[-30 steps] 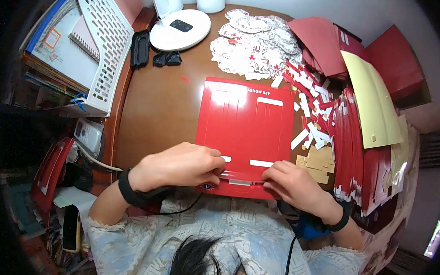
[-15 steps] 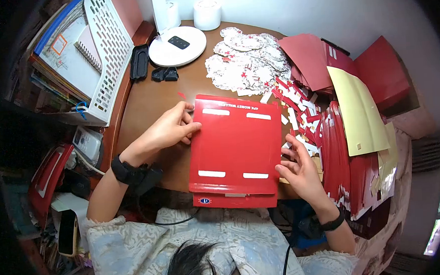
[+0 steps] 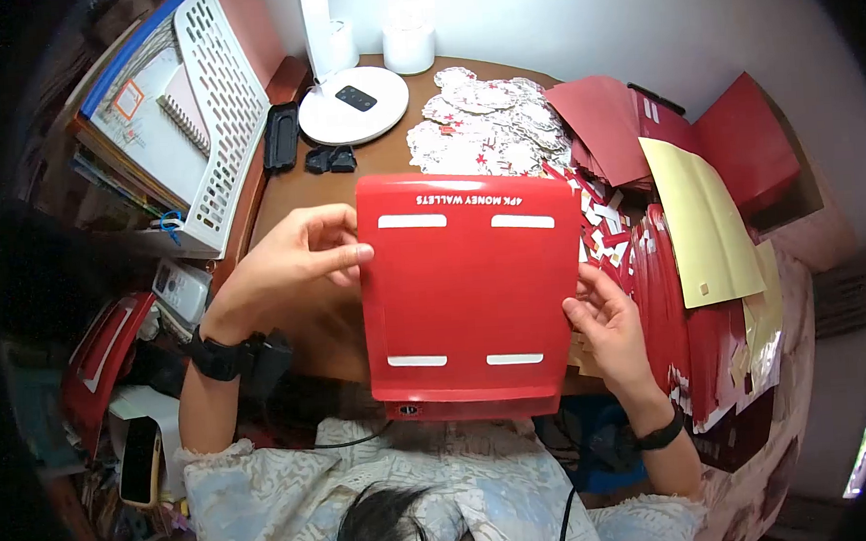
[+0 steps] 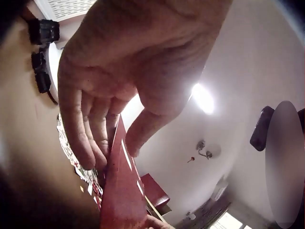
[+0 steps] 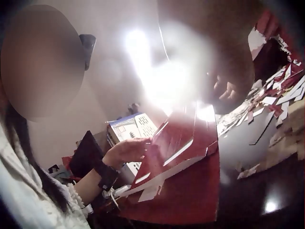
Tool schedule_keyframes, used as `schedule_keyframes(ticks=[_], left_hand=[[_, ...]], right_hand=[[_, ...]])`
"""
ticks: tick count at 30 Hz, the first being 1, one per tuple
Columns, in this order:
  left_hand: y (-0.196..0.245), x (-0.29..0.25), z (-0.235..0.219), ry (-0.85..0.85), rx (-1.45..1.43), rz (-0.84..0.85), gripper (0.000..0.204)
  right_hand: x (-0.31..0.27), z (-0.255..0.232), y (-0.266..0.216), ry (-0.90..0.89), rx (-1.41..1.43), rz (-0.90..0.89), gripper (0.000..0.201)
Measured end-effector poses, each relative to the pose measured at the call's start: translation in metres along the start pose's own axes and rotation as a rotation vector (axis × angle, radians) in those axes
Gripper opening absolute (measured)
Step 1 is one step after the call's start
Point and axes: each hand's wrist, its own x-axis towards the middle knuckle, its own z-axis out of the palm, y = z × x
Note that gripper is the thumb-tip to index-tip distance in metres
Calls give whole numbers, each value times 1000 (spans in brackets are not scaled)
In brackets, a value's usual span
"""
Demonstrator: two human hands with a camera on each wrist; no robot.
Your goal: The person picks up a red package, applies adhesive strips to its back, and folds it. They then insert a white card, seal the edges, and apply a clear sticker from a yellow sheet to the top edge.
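The card point(image 3: 468, 288) is up between both hands, its lower edge reaching past the near edge of the bench point(image 3: 373, 161) towards the person's lap. The left hand point(image 3: 291, 263) has its grip clamped on the card's left edge, thumb on the printed face and fingers behind; the right hand point(image 3: 613, 335) pinches the opposite edge lower down, its other fingers curled. As for progress, this piece looks well along: the sheet is folded, the printed heading and four white strips lie on the face, and a narrow band with a small logo shows below the bottom fold. Whether that band is fastened or merely tucked cannot be told, and in the right wrist view a pale flap point(image 5: 152, 191) sticks out beneath, so closing or squaring that end may be what is left. Beyond this one piece, the row of folders point(image 3: 662, 307) packed at the right suggests much similar work is done, and the scraps point(image 3: 602, 227) beside it look like its offcuts. How many sheets remain is not clear; the piece in hand has yet to be set down.
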Motion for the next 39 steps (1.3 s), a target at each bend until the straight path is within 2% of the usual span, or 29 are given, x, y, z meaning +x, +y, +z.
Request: schedule_keyframes(ticks=[2,4,5,8,10,12,14,16,18,20,22,24,25,28,29,31,34,38,39], left_hand=[[2,1,-5,-2,-13,-25,26],[7,4,1,164,61,87,35],[5,7,4,318,281,179,47],[10,18,5,264,320,247,51],[13,22,17,259,469,324,45],[8,27,27,260,698,552,42],[3,33,41,233,839,759,35],[-5,42,52,77,852,760,35],[-8,42,62,-10,923,618,37],[-15,46,69,-30,948,512,41],[-24,47,72,-32,930,469,43],[-27,45,72,-60,867,384,47],[-25,42,73,-59,853,329,50],[-34,37,73,34,786,311,50],[-34,37,73,33,785,307,50],[-33,36,72,-32,373,127,50],[-34,42,66,-31,225,16,51],[-23,43,68,25,185,-71,53],[-28,48,66,22,195,4,58]], right_hand=[[1,1,-7,-11,-19,-26,44],[4,4,-15,6,-51,-26,45],[6,4,-15,-19,-86,-43,46],[15,5,1,2,-80,-106,43],[16,11,-1,-20,-79,-75,42],[17,12,5,-39,-103,-46,42],[21,16,-1,-53,-213,-58,44],[29,14,5,-85,-483,-125,47],[34,17,5,-52,-581,-69,48],[37,21,11,-15,-610,-262,48],[31,23,2,-20,-654,-295,49],[17,21,1,-37,-896,-446,52],[6,22,2,-74,-932,-417,54],[-33,36,-11,-244,-1100,-388,63],[-41,37,-7,-247,-1098,-385,63],[-51,37,-1,-533,-1153,-450,61],[-46,28,10,-628,-1054,-391,62],[-29,11,8,-696,-1017,-374,58],[-25,8,7,-718,-993,-364,55]])
